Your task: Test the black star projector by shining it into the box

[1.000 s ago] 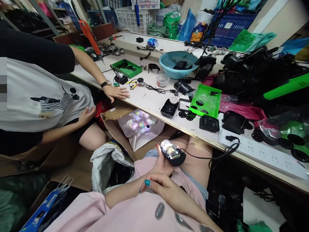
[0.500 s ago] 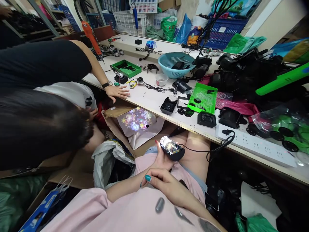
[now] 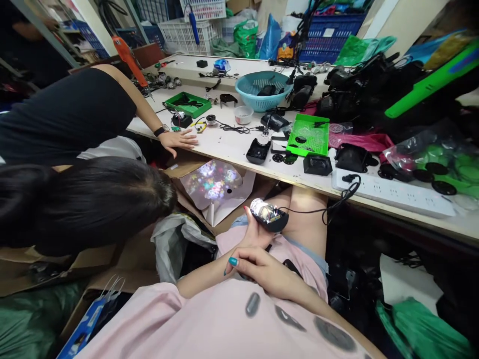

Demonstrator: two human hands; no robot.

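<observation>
The left hand (image 3: 251, 234) still holds the little light toy (image 3: 267, 217) over the lap, the right hand (image 3: 260, 269) rests loosely curled and empty, and another person's head (image 3: 90, 204) has leaned in closer.

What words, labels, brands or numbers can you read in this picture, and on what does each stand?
None can be read.
Blue crate: white label, too blurred to read.
Blue packet: print too small to read.
Orange bag: print blurred.
Light gadget in the left hand: no text visible.
</observation>
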